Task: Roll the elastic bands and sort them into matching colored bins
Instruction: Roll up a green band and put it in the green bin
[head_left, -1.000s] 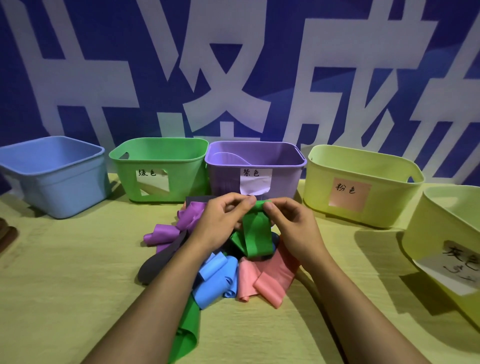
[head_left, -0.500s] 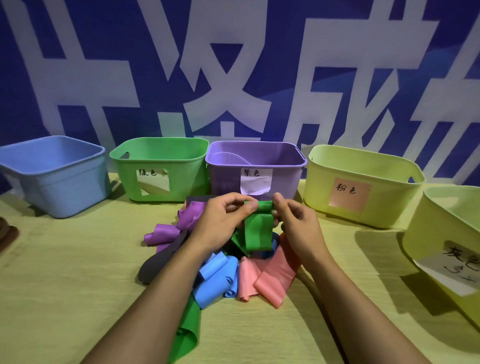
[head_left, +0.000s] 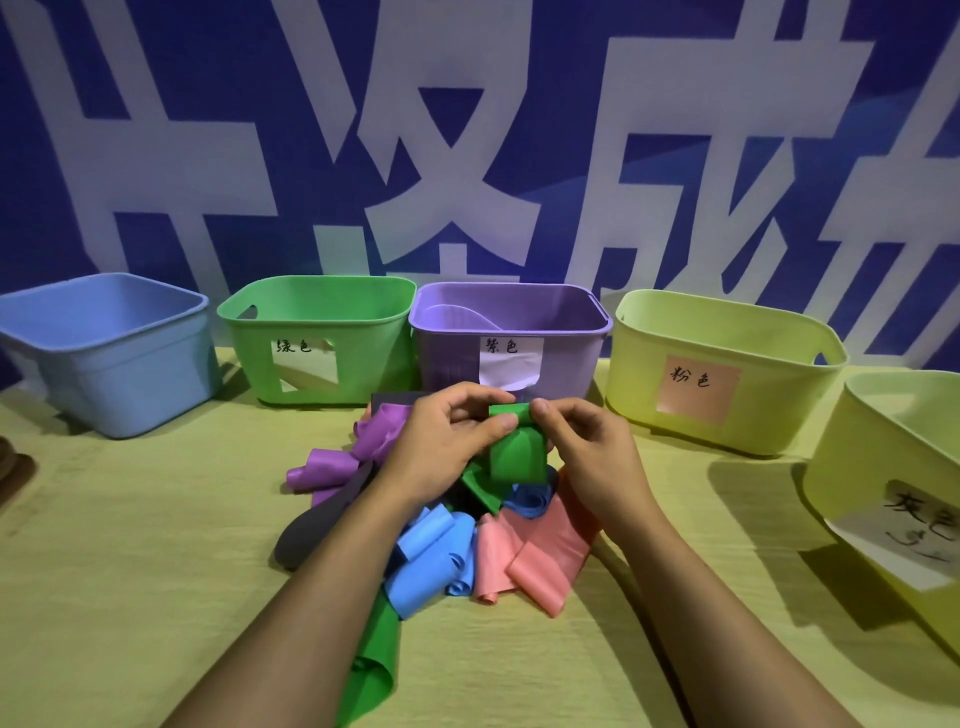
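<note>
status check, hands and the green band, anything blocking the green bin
Left hand and right hand both pinch the green band at its top edge, above the pile. Green bin behind left, nothing in the way.

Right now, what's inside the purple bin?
Inside the purple bin, one pale purple curved piece shows against its back-left wall. The bin's floor is hidden by the front wall, so anything lower down can't be seen.

Five bins (head_left: 511, 317) stand in a row behind the band pile (head_left: 441, 540) — all on the table (head_left: 130, 597).
</note>
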